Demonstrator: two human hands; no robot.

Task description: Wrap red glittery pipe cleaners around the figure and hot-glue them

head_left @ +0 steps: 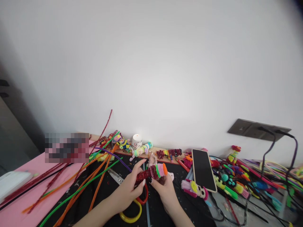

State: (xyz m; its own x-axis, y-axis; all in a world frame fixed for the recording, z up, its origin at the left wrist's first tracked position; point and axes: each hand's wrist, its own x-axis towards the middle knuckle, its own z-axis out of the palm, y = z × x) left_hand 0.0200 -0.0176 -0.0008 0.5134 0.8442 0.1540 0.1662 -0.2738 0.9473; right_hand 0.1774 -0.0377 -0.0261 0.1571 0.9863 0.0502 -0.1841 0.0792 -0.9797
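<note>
Between my two hands is a roll-shaped pipe-cleaner piece (153, 172), wound in dark red tinsel, with green, pink and orange bands toward its right end. My left hand (129, 187) is closed around its dark red left part, thumb in front and fingers behind. My right hand (166, 189) grips it from below, near the coloured bands; some of its fingers are hidden. Under my left hand lie scissors (133, 214) with red and yellow handles, partly covered. Behind the piece is a pale, fuzzy object (152, 160), partly hidden.
Long orange pipe cleaners (96, 171) and a green one (78, 193) cross the left side. A paper cup (137, 141) and pipe-cleaner figures (143, 149) line the wall. A phone (204, 170), a pink figure (194, 190) and tangled black cables (262, 201) are on the right.
</note>
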